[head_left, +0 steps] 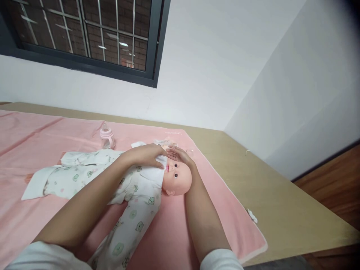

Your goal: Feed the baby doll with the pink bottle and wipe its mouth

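A baby doll [180,179] in a white printed romper [132,213] lies on its back on a pink blanket [33,131], head toward the right. My left hand [147,154] rests on the doll's chest by the white collar, fingers curled over the cloth near the chin. My right hand [179,154] reaches round the far side of the doll's head, fingers stretched flat beside its face and touching the collar edge. Both forearms cross the doll's body and head.
A pink baby bottle [107,137] stands on the blanket behind the doll. Small white items [164,142] lie near the blanket's far edge. The blanket covers a beige table [281,202] set against white walls; a small white scrap [252,215] lies at the blanket's right edge.
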A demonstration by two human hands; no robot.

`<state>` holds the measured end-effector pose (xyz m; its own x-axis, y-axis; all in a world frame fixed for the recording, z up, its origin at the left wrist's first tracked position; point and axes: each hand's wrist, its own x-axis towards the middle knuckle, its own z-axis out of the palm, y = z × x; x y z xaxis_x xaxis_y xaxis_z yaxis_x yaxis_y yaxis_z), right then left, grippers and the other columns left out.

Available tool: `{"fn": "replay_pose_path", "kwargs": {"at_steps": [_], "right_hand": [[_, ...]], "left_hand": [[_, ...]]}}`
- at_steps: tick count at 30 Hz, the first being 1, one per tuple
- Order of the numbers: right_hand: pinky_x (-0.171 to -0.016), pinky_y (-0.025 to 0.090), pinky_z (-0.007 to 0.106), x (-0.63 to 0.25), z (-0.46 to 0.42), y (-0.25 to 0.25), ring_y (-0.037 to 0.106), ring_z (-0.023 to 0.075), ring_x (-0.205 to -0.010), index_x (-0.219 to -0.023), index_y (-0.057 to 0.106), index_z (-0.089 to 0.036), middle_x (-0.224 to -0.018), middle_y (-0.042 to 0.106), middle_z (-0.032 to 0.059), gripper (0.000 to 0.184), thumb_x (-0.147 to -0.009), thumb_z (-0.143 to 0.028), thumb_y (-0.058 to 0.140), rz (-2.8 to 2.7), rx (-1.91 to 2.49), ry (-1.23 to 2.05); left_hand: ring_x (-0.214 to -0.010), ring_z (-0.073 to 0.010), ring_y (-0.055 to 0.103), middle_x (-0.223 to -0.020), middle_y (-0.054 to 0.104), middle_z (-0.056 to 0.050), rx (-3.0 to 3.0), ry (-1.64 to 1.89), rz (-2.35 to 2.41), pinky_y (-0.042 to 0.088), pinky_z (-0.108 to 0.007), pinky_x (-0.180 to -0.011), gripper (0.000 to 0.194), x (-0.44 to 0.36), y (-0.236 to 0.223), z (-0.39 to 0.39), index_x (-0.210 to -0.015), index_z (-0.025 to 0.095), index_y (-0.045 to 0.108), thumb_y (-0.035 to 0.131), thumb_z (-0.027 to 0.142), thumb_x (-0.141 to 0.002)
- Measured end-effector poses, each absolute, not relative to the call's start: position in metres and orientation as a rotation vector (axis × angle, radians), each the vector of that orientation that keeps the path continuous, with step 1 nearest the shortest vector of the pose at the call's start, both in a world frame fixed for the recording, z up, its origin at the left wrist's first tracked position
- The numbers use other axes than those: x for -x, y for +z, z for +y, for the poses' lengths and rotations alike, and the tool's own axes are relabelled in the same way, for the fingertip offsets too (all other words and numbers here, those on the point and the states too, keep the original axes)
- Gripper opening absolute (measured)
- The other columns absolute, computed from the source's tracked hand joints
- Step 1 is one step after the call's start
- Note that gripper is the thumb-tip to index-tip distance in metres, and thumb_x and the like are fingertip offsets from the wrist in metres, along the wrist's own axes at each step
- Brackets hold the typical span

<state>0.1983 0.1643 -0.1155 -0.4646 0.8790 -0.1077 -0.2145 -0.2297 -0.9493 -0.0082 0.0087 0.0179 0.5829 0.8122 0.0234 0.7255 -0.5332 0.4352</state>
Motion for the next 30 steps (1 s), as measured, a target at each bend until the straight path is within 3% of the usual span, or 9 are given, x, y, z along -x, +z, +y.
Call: {"fn": "replay_pose_path", "kwargs": {"at_steps": [9, 19, 24, 30], "right_hand": [[-0.097, 0.052, 0.038, -0.196, 0.168, -0.117, 0.069, 0.0179, -0.094, -0.101, 0.06, -0.019, -0.095, 0.073, 0.0053, 0.026, -0.077, -0.026, 0.07, -1.25, 0.873, 1.806], [-0.094, 0.055, 0.041, -0.195, 0.162, -0.111, 0.07, 0.0209, -0.095, -0.097, 0.06, -0.021, -0.091, 0.072, 0.0056, 0.025, -0.077, -0.031, 0.072, -1.263, 0.895, 1.786], [-0.093, 0.054, 0.041, -0.193, 0.161, -0.108, 0.068, 0.0207, -0.09, -0.092, 0.061, -0.02, -0.085, 0.072, 0.0053, 0.018, -0.077, -0.023, 0.07, -1.271, 0.917, 1.74], [-0.093, 0.053, 0.041, -0.194, 0.158, -0.107, 0.068, 0.0222, -0.09, -0.091, 0.062, -0.019, -0.084, 0.072, 0.0064, 0.016, -0.076, -0.02, 0.068, -1.267, 0.912, 1.741]], "left_hand": [[-0.081, -0.0197, 0.06, -0.089, 0.068, -0.003, -2.434, 0.361, 1.289, 0.037, -0.026, -0.066, 0.014, 0.009, 0.014, 0.013, -0.09, 0.018, 0.066, 0.059, 0.026, -0.081], [-0.075, -0.019, 0.06, -0.081, 0.067, -0.001, -2.471, 0.447, 1.255, 0.037, -0.026, -0.063, 0.008, 0.006, 0.01, 0.015, -0.08, 0.019, 0.062, 0.055, 0.022, -0.08], [-0.083, -0.0207, 0.063, -0.092, 0.072, -0.004, -2.473, 0.519, 1.235, 0.039, -0.027, -0.069, 0.017, 0.008, 0.004, 0.021, -0.09, 0.018, 0.067, 0.054, 0.019, -0.08], [-0.084, -0.0212, 0.065, -0.092, 0.073, -0.004, -2.472, 0.571, 1.226, 0.041, -0.026, -0.07, 0.019, 0.006, 0.003, 0.021, -0.089, 0.018, 0.07, 0.054, 0.019, -0.079]]}}
